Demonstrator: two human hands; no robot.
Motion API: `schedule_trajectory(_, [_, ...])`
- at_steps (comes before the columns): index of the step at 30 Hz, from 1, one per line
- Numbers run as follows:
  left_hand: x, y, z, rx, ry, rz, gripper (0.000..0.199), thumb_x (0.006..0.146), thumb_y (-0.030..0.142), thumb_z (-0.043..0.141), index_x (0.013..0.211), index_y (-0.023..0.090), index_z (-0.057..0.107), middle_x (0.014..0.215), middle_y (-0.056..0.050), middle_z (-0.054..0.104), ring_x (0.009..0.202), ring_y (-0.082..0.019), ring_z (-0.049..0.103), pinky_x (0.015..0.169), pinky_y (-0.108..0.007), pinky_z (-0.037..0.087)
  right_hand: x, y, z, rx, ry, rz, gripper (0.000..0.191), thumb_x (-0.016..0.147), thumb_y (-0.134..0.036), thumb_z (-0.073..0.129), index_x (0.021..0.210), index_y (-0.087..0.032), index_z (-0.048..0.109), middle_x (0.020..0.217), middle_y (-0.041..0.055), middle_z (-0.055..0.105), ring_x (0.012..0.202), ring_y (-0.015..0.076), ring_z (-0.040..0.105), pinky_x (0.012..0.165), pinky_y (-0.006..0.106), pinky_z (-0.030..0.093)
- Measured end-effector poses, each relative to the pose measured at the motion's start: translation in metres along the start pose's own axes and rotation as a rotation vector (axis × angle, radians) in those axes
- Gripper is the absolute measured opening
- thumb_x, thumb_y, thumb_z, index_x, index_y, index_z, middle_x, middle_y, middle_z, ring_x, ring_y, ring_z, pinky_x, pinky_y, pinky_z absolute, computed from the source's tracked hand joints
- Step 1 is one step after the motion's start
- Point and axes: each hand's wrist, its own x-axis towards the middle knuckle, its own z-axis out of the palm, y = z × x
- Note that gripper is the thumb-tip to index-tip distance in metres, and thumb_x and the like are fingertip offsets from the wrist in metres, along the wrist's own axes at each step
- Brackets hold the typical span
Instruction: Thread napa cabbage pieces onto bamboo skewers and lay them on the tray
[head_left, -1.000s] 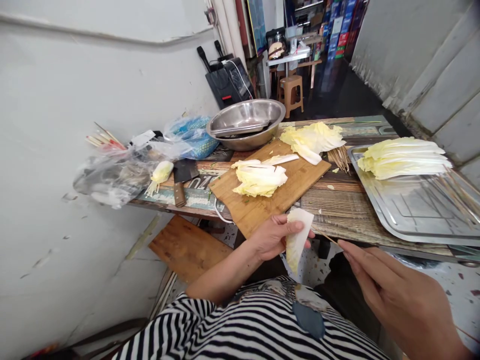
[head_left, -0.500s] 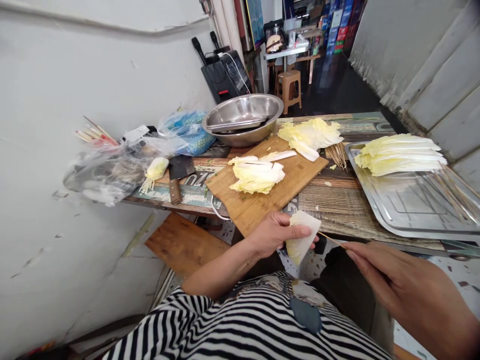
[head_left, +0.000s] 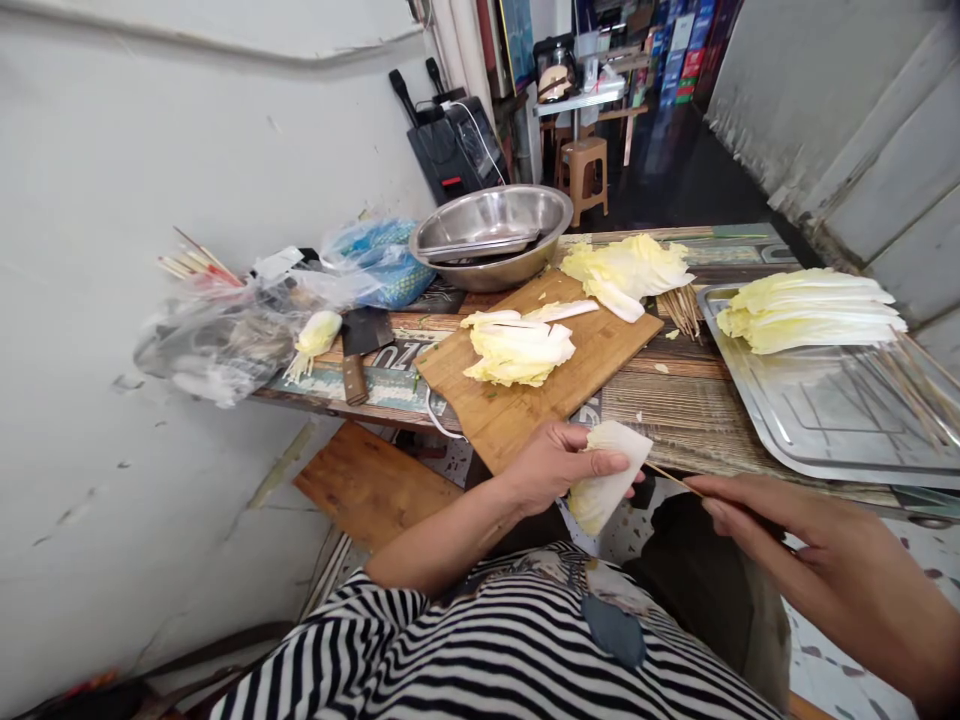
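Observation:
My left hand [head_left: 559, 465] is closed on a piece of napa cabbage leaf [head_left: 611, 475], white at the right side and yellow lower down, held above my lap. My right hand [head_left: 795, 550] pinches a thin wooden skewer [head_left: 673, 478], whose far end meets the right edge of the leaf; how deep it goes in is hidden. Cut cabbage leaves [head_left: 517, 350] lie on a wooden cutting board [head_left: 487, 425] beyond my left hand, and more leaves [head_left: 630, 272] rest at its far corner. Skewered cabbage leaves [head_left: 814, 310] are stacked in a metal tray [head_left: 810, 430] on the right.
A cleaver [head_left: 356, 360] lies left of the board beside an enoki-like bundle wrapped in a leaf [head_left: 313, 340]. Behind are a steel basin [head_left: 491, 265], a blue bag [head_left: 390, 270] and clear plastic bags [head_left: 225, 350]. Loose skewers [head_left: 681, 310] sit between board and tray.
The leaf in my left hand has tilted slightly and shows a bit more of its surface. The skewer stays at its edge. The whole view has shifted a little.

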Motion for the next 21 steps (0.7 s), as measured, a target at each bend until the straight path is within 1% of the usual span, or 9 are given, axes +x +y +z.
schedule_trajectory(2, [-0.004, 0.0, -0.002, 0.003, 0.008, 0.003, 0.045, 0.055, 0.049, 0.096, 0.076, 0.012, 0.081, 0.076, -0.011, 0.077, 0.06, -0.016, 0.069, 0.059, -0.026, 0.057, -0.008, 0.004, -0.004, -0.009, -0.02, -0.077, 0.023, 0.102, -0.039, 0.052, 0.107, -0.03, 0.073, 0.093, -0.0017, 0.083, 0.07, 0.0172, 0.078, 0.064, 0.025, 0.065])
schedule_trajectory(3, [-0.006, 0.001, -0.002, 0.015, 0.002, 0.002, 0.044, 0.056, 0.049, 0.095, 0.076, 0.012, 0.081, 0.076, -0.011, 0.077, 0.06, -0.016, 0.069, 0.06, -0.027, 0.057, -0.012, 0.004, -0.006, -0.016, -0.041, -0.111, 0.022, 0.103, -0.036, 0.051, 0.11, -0.03, 0.071, 0.093, -0.0016, 0.082, 0.071, 0.0167, 0.078, 0.063, 0.023, 0.064])
schedule_trajectory(5, [-0.01, 0.0, -0.002, 0.041, -0.02, -0.004, 0.044, 0.058, 0.051, 0.094, 0.077, 0.013, 0.082, 0.075, -0.011, 0.077, 0.061, -0.017, 0.07, 0.061, -0.028, 0.058, -0.019, 0.003, -0.009, -0.05, -0.058, -0.14, 0.021, 0.104, -0.032, 0.049, 0.111, -0.03, 0.068, 0.089, -0.0016, 0.081, 0.07, 0.016, 0.077, 0.058, 0.021, 0.062])
schedule_trajectory(8, [-0.012, 0.0, 0.001, 0.078, -0.059, -0.01, 0.043, 0.06, 0.052, 0.093, 0.077, 0.014, 0.083, 0.076, -0.01, 0.077, 0.062, -0.017, 0.069, 0.064, -0.029, 0.059, -0.022, -0.004, -0.009, -0.084, -0.078, -0.153, 0.021, 0.105, -0.03, 0.045, 0.114, -0.029, 0.064, 0.085, -0.0007, 0.079, 0.067, 0.015, 0.076, 0.056, 0.02, 0.06])
schedule_trajectory(11, [-0.012, -0.001, 0.006, 0.088, -0.083, 0.007, 0.042, 0.06, 0.053, 0.092, 0.075, 0.015, 0.083, 0.076, -0.009, 0.078, 0.063, -0.016, 0.069, 0.065, -0.027, 0.057, -0.02, -0.013, -0.006, -0.069, -0.074, -0.126, 0.02, 0.105, -0.027, 0.045, 0.113, -0.028, 0.064, 0.084, 0.0002, 0.078, 0.065, 0.0148, 0.074, 0.055, 0.021, 0.059])
schedule_trajectory(14, [-0.009, -0.003, 0.011, 0.086, -0.103, 0.023, 0.04, 0.062, 0.053, 0.092, 0.076, 0.016, 0.083, 0.076, -0.008, 0.078, 0.063, -0.014, 0.068, 0.065, -0.025, 0.056, -0.014, -0.021, 0.0, -0.029, -0.039, -0.081, 0.019, 0.104, -0.027, 0.048, 0.11, -0.026, 0.067, 0.086, 0.0011, 0.079, 0.066, 0.0152, 0.075, 0.058, 0.022, 0.06])
schedule_trajectory(17, [-0.007, -0.006, 0.015, 0.107, -0.145, -0.013, 0.042, 0.061, 0.053, 0.092, 0.077, 0.015, 0.083, 0.078, -0.009, 0.078, 0.065, -0.016, 0.069, 0.065, -0.026, 0.056, -0.008, -0.025, 0.004, 0.025, -0.026, -0.014, 0.02, 0.102, -0.027, 0.051, 0.103, -0.026, 0.071, 0.087, 0.0013, 0.081, 0.068, 0.016, 0.076, 0.057, 0.023, 0.06])
schedule_trajectory(19, [-0.007, -0.008, 0.016, 0.118, -0.13, -0.034, 0.046, 0.056, 0.053, 0.094, 0.077, 0.014, 0.083, 0.08, -0.01, 0.079, 0.067, -0.018, 0.07, 0.066, -0.028, 0.057, -0.005, -0.024, 0.005, 0.039, -0.03, 0.028, 0.022, 0.101, -0.027, 0.052, 0.1, -0.025, 0.074, 0.088, 0.002, 0.082, 0.069, 0.0165, 0.077, 0.057, 0.024, 0.06])
schedule_trajectory(21, [-0.007, -0.008, 0.014, 0.13, -0.101, -0.025, 0.047, 0.055, 0.052, 0.094, 0.078, 0.013, 0.083, 0.08, -0.01, 0.079, 0.066, -0.017, 0.069, 0.064, -0.027, 0.056, -0.005, -0.021, 0.005, 0.05, -0.046, 0.049, 0.023, 0.1, -0.029, 0.052, 0.099, -0.025, 0.075, 0.089, 0.0021, 0.082, 0.071, 0.0169, 0.078, 0.06, 0.024, 0.062])
